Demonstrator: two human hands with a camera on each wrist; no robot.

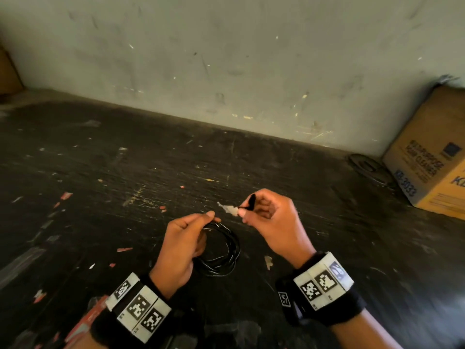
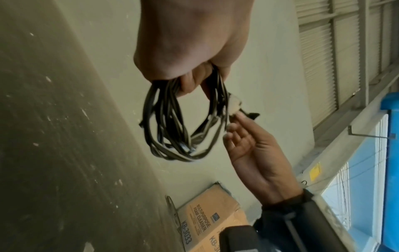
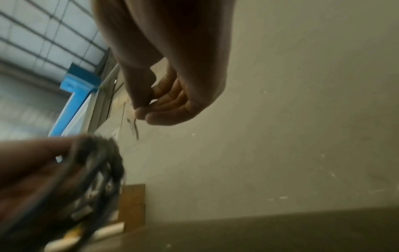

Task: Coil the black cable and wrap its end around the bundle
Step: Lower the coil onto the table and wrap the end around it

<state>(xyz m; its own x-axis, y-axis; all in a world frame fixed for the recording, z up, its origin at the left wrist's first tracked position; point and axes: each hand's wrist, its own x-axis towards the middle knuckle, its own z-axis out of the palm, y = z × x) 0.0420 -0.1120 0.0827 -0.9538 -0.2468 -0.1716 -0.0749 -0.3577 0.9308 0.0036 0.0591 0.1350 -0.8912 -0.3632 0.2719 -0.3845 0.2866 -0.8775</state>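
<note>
Left hand (image 1: pixel 180 248) gripping coiled black cable (image 1: pixel 226 250) above dark table (image 1: pixel 100 172), right hand (image 1: pixel 271 222) just beside, pinching cable end (image 1: pixel 251 201), cardboard box (image 1: pixel 432 159) well apart

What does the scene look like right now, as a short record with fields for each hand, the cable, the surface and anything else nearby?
left hand: grips the coiled black cable bundle at its top
right hand: pinches the cable's loose black end, raised beside the bundle
cable state: coiled in several loops, end not yet wrapped round
surface: dark scuffed worktop under both hands
nearby: brown cardboard box printed "foam cleaner", against the pale wall at the right
</note>
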